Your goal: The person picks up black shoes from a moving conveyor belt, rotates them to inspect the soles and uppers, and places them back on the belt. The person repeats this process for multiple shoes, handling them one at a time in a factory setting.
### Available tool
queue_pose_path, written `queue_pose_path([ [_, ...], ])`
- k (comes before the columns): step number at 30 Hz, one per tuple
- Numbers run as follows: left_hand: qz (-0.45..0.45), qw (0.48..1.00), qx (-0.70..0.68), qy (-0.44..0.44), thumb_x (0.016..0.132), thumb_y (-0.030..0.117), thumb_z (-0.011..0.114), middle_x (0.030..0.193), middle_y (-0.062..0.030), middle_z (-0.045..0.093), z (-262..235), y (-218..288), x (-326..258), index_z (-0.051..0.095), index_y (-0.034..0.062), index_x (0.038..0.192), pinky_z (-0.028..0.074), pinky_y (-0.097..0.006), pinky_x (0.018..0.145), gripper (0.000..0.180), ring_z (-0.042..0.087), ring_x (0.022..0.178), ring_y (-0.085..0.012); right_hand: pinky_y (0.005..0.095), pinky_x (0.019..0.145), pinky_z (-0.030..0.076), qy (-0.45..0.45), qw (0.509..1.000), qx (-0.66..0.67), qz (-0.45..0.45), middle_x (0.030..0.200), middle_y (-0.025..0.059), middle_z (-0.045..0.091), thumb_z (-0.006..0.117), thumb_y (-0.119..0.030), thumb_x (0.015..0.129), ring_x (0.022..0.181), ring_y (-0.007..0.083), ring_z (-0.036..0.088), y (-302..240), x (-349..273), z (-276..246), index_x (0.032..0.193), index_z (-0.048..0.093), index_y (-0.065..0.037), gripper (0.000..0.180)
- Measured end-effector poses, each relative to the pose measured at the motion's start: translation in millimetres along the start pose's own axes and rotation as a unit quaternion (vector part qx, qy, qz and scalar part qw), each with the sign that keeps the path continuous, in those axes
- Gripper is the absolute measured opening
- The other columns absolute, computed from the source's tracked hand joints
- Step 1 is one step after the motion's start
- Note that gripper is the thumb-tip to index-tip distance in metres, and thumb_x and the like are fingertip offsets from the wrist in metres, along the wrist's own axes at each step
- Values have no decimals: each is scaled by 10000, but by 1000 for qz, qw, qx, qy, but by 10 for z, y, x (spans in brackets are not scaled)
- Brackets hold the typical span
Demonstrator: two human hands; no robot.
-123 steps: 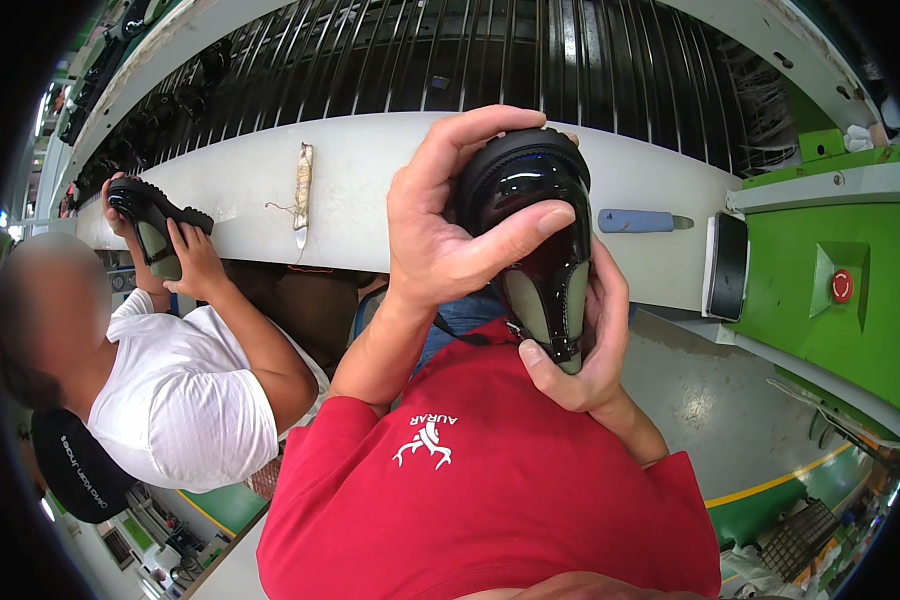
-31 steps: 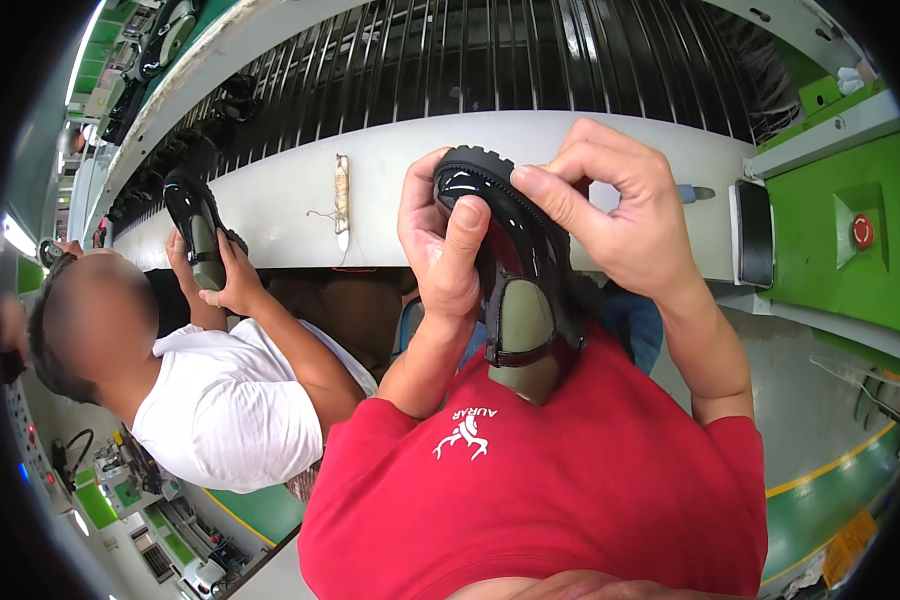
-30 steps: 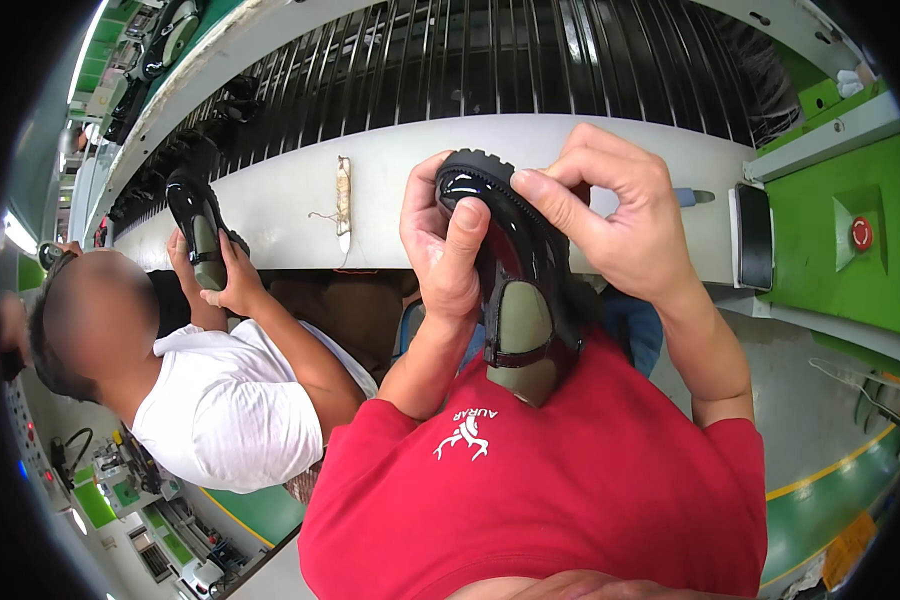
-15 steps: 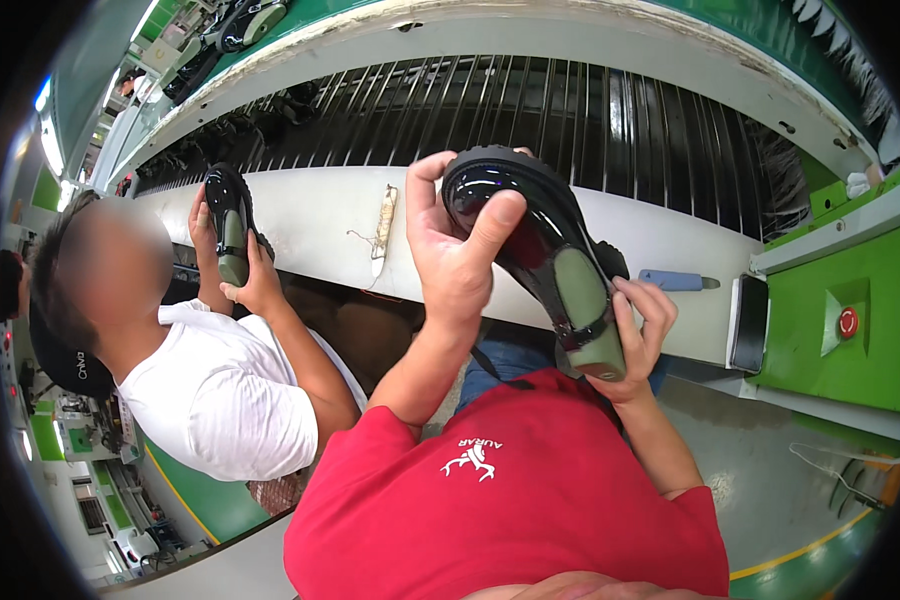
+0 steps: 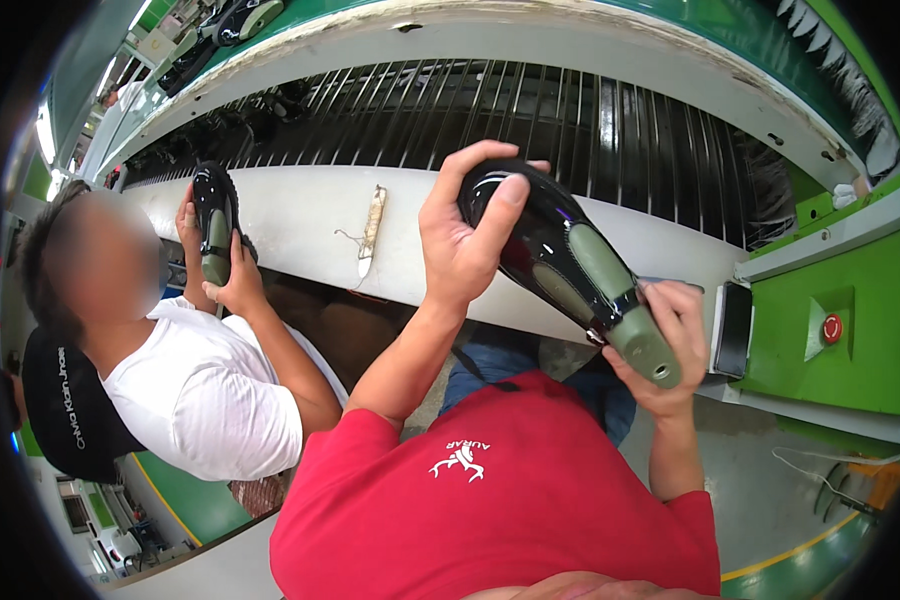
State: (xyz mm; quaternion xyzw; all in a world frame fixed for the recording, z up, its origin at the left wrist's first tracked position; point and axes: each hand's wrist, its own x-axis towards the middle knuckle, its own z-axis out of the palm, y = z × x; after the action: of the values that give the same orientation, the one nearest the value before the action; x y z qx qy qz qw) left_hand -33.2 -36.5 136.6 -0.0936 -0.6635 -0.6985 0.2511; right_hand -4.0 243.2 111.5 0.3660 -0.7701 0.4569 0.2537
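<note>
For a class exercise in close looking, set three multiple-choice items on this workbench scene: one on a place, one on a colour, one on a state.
1. Where does the knife-like tool lie?
A. on the white ledge
B. on the floor
C. in a hand

2. What colour is the round button on the green panel?
A. blue
B. red
C. yellow

3. How is the glossy black shoe held?
A. by one hand
B. resting on the ledge
C. by both hands

Key: 1 A, it rests on the white ledge apart from any hand. 2 B, it shows red. 3 C, the left hand grips the toe end, the right hand the heel end.
</note>
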Motion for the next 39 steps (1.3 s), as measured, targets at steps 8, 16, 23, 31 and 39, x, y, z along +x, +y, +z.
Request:
queue_pose_path([
  [8,99,968,122,-198,639,457,1070,1540,-216,634,44,-18,-134,565,32,1562,483,-477,1198,1135,618,1439,-386,414,768,595,-190,978,-54,-72,978,89,774,982,-349,744,885,318,741,-105,1172,-251,1139,787,-58,528],
  [16,85,963,190,-173,756,293,1043,1180,-188,818,60,172,-54,726,-3,1335,629,-387,972,723,818,1104,-301,397,1002,590,75,974,204,67,1219,141,770,672,-502,1097,1112,243,748,350,1213,-81,1398,712,-33,559],
  [23,88,941,262,-196,765,337,1035,1086,-183,827,-78,327,101,744,2,1283,631,-368,871,682,832,999,-299,294,1026,528,55,842,473,254,1205,60,690,232,-720,1163,1123,143,672,366,626,729,1519,596,-22,864],
  [31,110,861,387,-310,830,415,979,910,-177,806,-170,564,401,741,-35,1252,623,-355,740,661,831,827,-308,311,918,581,54,895,359,259,1065,114,763,282,-532,1188,964,167,736,152,868,776,1281,701,43,718],
  [39,115,821,437,-347,841,460,956,884,-173,785,-172,637,384,715,-26,1293,606,-376,671,706,807,770,-355,303,888,540,82,891,358,268,1034,112,743,396,-421,1121,939,163,695,141,831,733,1210,720,33,565],
])
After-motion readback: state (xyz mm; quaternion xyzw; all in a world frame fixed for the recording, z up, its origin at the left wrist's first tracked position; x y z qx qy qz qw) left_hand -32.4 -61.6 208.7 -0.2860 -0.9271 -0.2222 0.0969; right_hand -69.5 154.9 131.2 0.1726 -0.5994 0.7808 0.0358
